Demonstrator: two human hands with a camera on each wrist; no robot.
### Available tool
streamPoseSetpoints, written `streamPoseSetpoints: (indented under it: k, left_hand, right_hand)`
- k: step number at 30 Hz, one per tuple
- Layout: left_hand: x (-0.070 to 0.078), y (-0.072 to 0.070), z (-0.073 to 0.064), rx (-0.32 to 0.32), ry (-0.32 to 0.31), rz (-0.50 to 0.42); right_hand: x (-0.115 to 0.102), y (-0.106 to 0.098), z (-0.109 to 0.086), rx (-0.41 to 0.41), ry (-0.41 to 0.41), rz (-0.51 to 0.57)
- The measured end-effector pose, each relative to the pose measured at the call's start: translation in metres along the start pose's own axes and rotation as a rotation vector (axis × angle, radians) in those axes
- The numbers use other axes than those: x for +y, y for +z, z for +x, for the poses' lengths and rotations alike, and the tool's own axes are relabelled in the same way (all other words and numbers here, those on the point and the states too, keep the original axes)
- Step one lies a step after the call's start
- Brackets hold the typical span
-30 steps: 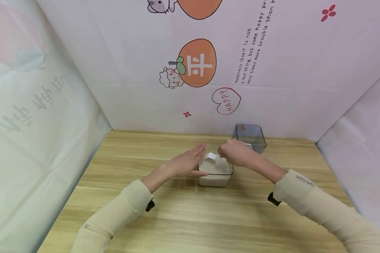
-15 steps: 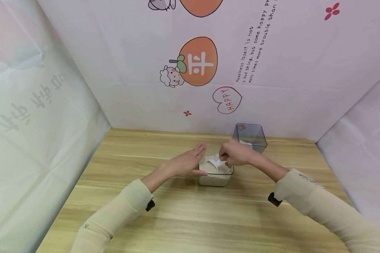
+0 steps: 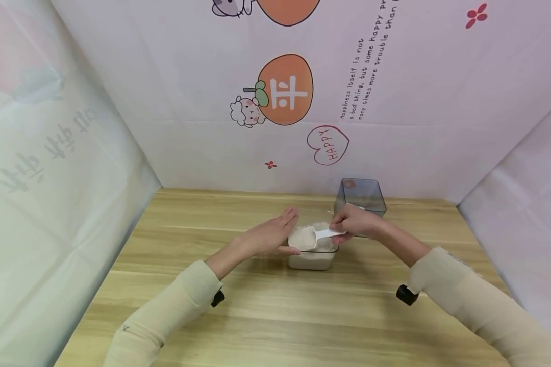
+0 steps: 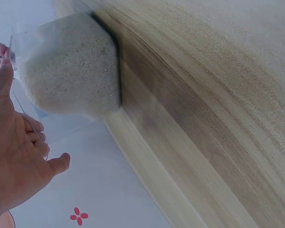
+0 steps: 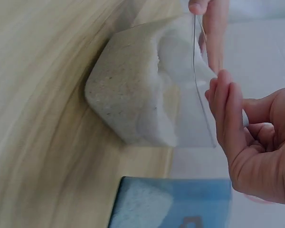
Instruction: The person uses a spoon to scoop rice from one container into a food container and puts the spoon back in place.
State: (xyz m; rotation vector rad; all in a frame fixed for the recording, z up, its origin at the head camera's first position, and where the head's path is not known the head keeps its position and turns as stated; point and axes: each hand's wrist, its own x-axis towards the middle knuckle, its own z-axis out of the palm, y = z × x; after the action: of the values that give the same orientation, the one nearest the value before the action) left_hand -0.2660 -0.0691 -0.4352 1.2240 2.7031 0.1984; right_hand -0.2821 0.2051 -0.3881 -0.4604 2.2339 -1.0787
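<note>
A clear square container (image 3: 309,262) stands on the table, part filled with a pale grainy powder, its surface uneven. My left hand (image 3: 272,235) lies against its left side with fingers extended and thumb at the front rim. In the left wrist view, the left hand (image 4: 16,152) is beside the container's rim. My right hand (image 3: 359,222) pinches the handle of a white scoop (image 3: 327,234), whose bowl is heaped with powder over the container. The right wrist view shows the right hand (image 5: 259,142) near the rim, its fingers hiding most of the handle.
Behind the right hand stands a bluish see-through bin (image 3: 365,192), with some white material inside. The wooden table (image 3: 275,316) meets a printed backdrop (image 3: 188,148) at its far edge. White sheeting (image 3: 528,204) hangs on both sides.
The scoop has dug through the powder and come up filled, its bowl now level at the container's left. My right hand has shifted right and slightly back. The left hand has stayed put.
</note>
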Motion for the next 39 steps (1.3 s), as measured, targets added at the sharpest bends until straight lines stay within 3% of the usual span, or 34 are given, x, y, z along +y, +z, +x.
streamPoseSetpoints:
  k: [6,17,29,39]
  left_hand:
    - [0.001,0.000,0.000,-0.007,0.009,-0.012]
    - [0.002,-0.001,0.000,-0.007,0.004,-0.031]
    - [-0.001,0.002,0.000,-0.005,-0.006,-0.057]
    - [-0.002,0.002,-0.001,0.002,-0.003,-0.054]
  right_hand:
    - [0.020,-0.005,-0.010,-0.015,0.070,0.186]
    - [0.044,-0.007,-0.019,-0.018,0.014,0.381]
    - [0.049,-0.007,-0.023,0.012,-0.023,0.426]
    - [0.050,-0.009,-0.027,0.044,0.002,0.455]
